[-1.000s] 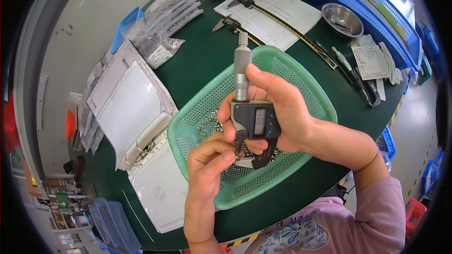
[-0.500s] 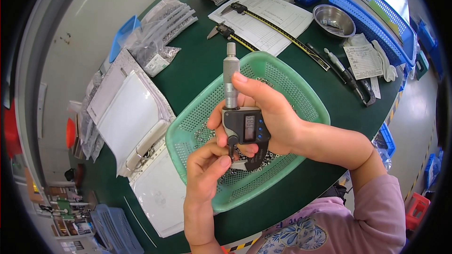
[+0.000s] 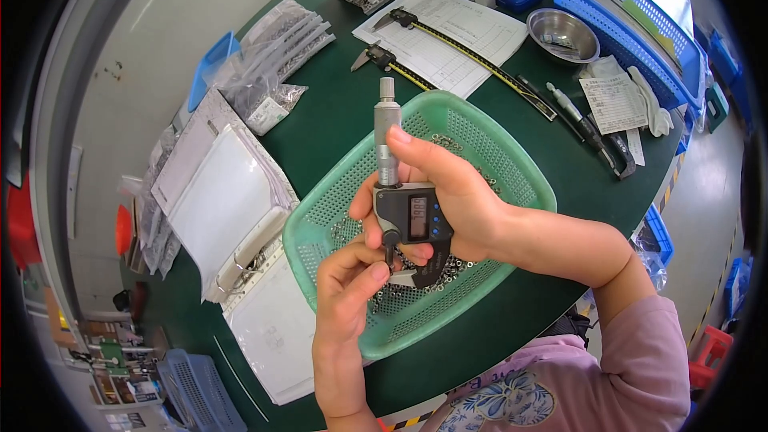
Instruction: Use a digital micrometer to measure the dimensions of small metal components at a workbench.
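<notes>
Your right hand was clamped around the body of a digital micrometer, thumb up along its silver thimble, holding the tool upright above the green perforated basket; your left hand came up from below with its fingertips pinched together at the tool's measuring end, though whether a part sat between them could not be told; a heap of small metal rings lay in the basket just beneath both hands; the basket rested on the dark green counter, with white trays touching its left edge; farther back lay two calipers beside a printed sheet, bags of small metal parts to the left of them, and a steel bowl next to a blue crate at the right; pens and a folded paper lay near that bowl, well apart from your hands.
</notes>
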`<state>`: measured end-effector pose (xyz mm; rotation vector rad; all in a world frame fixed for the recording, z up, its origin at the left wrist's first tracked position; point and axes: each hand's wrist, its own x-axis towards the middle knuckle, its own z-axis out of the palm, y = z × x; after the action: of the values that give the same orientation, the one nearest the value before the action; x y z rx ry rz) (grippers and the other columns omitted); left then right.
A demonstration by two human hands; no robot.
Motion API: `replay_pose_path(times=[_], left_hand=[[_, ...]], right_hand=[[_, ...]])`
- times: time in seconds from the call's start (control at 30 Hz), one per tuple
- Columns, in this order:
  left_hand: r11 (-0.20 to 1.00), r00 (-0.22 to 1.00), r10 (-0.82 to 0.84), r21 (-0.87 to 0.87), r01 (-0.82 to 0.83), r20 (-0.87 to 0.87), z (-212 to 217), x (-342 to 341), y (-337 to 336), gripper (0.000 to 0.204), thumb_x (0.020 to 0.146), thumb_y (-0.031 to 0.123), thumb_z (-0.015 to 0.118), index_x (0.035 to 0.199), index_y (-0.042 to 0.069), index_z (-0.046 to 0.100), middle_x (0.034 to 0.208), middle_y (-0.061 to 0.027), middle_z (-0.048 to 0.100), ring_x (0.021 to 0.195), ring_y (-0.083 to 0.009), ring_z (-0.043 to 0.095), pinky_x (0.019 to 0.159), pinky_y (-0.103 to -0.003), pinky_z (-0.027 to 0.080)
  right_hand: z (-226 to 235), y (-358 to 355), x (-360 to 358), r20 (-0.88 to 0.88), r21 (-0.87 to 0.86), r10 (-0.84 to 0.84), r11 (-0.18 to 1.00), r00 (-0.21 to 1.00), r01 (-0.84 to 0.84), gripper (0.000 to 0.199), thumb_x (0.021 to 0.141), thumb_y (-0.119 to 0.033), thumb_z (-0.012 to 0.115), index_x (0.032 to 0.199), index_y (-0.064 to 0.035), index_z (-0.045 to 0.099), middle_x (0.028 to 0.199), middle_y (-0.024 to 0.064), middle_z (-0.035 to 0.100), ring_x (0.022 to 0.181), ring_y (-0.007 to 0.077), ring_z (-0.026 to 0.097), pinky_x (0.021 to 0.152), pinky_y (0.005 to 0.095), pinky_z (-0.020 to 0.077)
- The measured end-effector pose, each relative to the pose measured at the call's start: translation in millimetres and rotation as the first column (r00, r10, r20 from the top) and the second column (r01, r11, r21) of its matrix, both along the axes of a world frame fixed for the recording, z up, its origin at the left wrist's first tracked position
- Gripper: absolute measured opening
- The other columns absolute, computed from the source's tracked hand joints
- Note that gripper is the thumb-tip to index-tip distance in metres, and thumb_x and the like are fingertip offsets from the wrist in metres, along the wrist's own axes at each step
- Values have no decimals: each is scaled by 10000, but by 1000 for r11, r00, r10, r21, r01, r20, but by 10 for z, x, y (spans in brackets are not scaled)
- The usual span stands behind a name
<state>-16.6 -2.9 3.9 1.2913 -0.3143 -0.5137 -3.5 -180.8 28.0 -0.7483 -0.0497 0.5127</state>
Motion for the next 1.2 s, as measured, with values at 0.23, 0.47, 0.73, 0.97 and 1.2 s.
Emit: replay_pose_path(times=[0.23, 0.47, 0.73, 0.97, 1.2], left_hand=[[977, 978, 201, 61, -204, 58, -15, 102, 17, 34, 738, 18, 548, 754, -11, 558, 791, -64, 538, 762, -134, 511, 733, -266, 383], [515, 693, 161, 539, -667, 703, -215, 222, -37, 130, 636, 5, 597, 761, 36, 581, 831, -57, 519, 813, -184, 508, 705, -312, 400], [425, 650, -375, 746, -513, 661, -346, 205, -131, 100, 626, 34, 594, 722, 55, 572, 769, -70, 491, 775, -269, 475, 661, -370, 377], [447, 682, -315, 737, -507, 660, -172, 125, -249, 34, 682, 30, 580, 685, 11, 552, 743, -79, 522, 720, -259, 496, 669, -344, 386], [966, 966, 257, 20, -257, 15, 11, 58, 5, 62, 704, 20, 568, 714, -36, 592, 852, -87, 543, 794, -152, 507, 726, -272, 377]], right_hand=[[41, 4, 23, 24, -77, -84, 993, 996, 86, 714, 838, -595, 182, 898, 23, 535, 665, 120, 569, 400, 139, 447, 394, 224, 365], [-29, 7, 62, 71, -37, -290, 955, 954, 293, 689, 834, -565, 181, 882, 19, 543, 682, 136, 576, 403, 150, 443, 405, 242, 378], [-18, -5, 53, -15, 20, -211, 977, 977, 211, 692, 812, -596, 218, 876, 15, 535, 685, 137, 569, 424, 157, 465, 424, 247, 402], [28, 0, 31, -48, 76, -175, 981, 983, 178, 692, 816, -595, 217, 872, 20, 530, 676, 136, 565, 437, 163, 482, 423, 251, 401], [-6, -28, 27, -46, 25, -36, 999, 998, 38, 658, 850, -527, 169, 870, 28, 522, 657, 141, 554, 417, 175, 444, 397, 261, 370]])
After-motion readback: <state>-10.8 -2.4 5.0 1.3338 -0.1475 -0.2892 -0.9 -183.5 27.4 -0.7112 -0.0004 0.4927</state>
